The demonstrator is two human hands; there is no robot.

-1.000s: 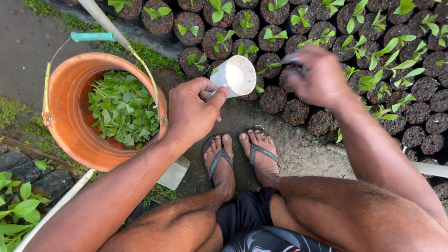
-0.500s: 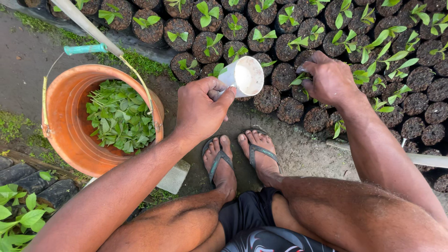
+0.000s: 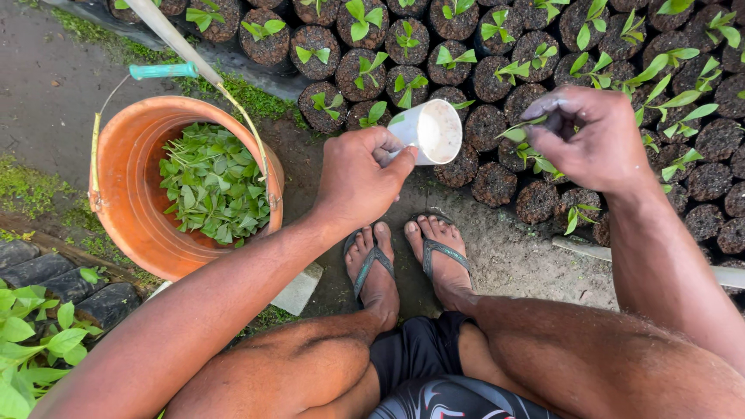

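Feet: the person squats in dark flip-flops [image 3: 403, 260] on bare soil, just below both hands.
Left hand [image 3: 358, 177]: fingers closed tight around a small white cup [image 3: 428, 132], which is tipped on its side with its mouth facing up toward the camera.
Right hand [image 3: 587, 140]: fingertips pinched together on a green cutting [image 3: 521, 133], level with the cup and just to its right.
Bucket: an orange bucket [image 3: 128, 190] holding loose green leaves [image 3: 209, 182] stands left of the left hand; its teal-gripped wire handle [image 3: 163, 70] is raised.
Seedling bags [image 3: 497, 74]: rows of dark soil-filled bags with small sprouts lie beyond and under the right hand.
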